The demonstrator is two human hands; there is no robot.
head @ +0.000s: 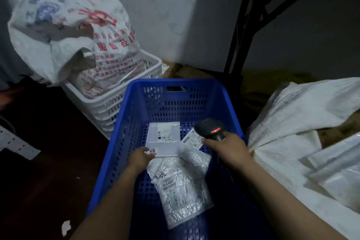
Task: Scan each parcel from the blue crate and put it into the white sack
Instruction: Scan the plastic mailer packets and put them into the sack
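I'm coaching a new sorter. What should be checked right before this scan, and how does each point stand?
1. Left hand grips the flat parcel: ok, it pinches a corner.
2. Right hand holds the scanner: ok.
3. Scanner powered: ok, a red light glows.
4. Label faces up: ok.
5. Scanner aimed at that label: cannot tell.
6. Sack open beside the crate: ok, parcels show inside.
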